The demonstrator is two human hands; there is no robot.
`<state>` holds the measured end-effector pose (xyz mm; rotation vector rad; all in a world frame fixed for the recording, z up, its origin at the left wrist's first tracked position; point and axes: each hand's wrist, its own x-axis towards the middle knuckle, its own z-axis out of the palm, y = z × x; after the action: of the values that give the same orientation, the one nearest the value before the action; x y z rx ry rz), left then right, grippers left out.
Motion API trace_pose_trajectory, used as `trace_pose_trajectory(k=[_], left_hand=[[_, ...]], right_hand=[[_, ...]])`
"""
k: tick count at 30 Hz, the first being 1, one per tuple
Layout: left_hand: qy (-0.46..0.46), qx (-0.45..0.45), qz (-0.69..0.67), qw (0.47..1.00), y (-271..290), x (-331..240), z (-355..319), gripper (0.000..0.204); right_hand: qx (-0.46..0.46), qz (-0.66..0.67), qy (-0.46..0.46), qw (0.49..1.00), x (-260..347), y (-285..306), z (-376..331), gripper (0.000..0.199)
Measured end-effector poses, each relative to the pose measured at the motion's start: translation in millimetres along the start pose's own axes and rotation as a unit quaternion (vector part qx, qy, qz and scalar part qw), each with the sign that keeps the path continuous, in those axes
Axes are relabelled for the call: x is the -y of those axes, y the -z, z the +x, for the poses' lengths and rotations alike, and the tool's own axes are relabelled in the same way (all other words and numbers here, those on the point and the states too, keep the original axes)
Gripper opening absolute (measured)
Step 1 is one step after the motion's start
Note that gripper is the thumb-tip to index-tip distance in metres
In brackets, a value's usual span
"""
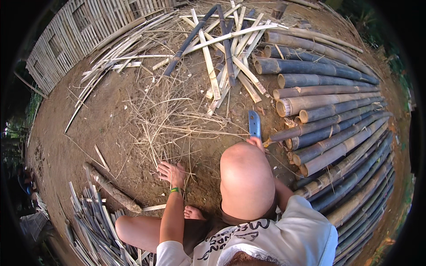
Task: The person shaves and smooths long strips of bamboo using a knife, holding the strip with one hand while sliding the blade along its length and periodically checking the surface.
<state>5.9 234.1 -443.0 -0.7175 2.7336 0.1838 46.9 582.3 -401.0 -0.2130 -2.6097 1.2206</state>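
I sit on bare earth with my bent knee [246, 181] raised in the middle of the view. My left hand [172, 173], a green band at its wrist, rests flat with fingers spread on a loose tangle of thin dry bamboo slivers [177, 119]. My right hand [256, 142] shows only as fingers past the knee. It grips the handle of a chopping knife whose broad grey-blue blade [254, 124] points away from me, close to the cut ends of the bamboo poles.
A big stack of whole bamboo poles [337, 133] lies along the right. Split bamboo slats [222, 57] are heaped at the far side, a woven bamboo panel [84, 31] stands far left. A short log [111, 190] and a bundle of strips [95, 221] lie near left.
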Motion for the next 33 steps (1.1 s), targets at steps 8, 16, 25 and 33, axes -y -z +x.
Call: trace_pose_trajectory(k=[8,16,25,33], left_hand=[[-0.174,0.133,0.038,0.975,5.6,-1.1,-60.3,0.107],[-0.449,0.288,-0.125,0.837,66.3,14.0,-66.4,0.041],[-0.316,0.245,-0.188,0.897,116.2,-26.6,-67.4,0.045],[-0.272,0.206,-0.285,0.895,166.4,-43.8,-54.3,0.042]], right_hand=[[-0.049,-0.264,-0.093,0.959,-32.4,-10.5,259.7,0.089],[0.059,-0.291,-0.3,0.907,-28.1,-30.7,355.2,0.125],[0.05,-0.332,-0.26,0.905,-25.9,-64.5,351.1,0.1],[0.108,0.055,-0.221,0.968,-28.6,-46.1,330.1,0.066]])
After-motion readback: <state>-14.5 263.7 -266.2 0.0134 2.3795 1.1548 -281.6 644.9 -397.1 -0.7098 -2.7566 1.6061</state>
